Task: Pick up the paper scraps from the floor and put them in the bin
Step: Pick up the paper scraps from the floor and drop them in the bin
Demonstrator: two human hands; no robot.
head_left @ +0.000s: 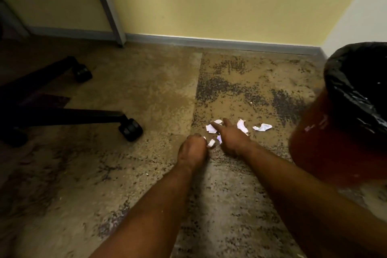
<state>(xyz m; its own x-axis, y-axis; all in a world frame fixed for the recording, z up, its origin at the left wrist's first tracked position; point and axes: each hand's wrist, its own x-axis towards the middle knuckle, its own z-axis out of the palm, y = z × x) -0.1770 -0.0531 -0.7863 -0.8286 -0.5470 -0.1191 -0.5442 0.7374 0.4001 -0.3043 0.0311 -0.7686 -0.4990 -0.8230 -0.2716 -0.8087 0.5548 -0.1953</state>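
Forearms low over speckled floor (146,81). Left hand (193,148) curled narrow, pinching small scrap (211,143). Right hand (231,138) spread wide, fingertip pressed on paper scraps (211,128); more at three o'clock. Red bin (314,142), black liner (343,90), farther at three. Chair castor (130,129) at nine.

Office chair base (62,115) w/ casters, desk leg (106,4), yellow wall (219,0).

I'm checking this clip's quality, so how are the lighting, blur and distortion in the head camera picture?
Head view: dim, warm light; the chair base at left sinks into shadow. Wide-angle bending tilts the wall and desk leg. The bin at right is close and soft; its black liner glints. The paper scraps look overexposed.
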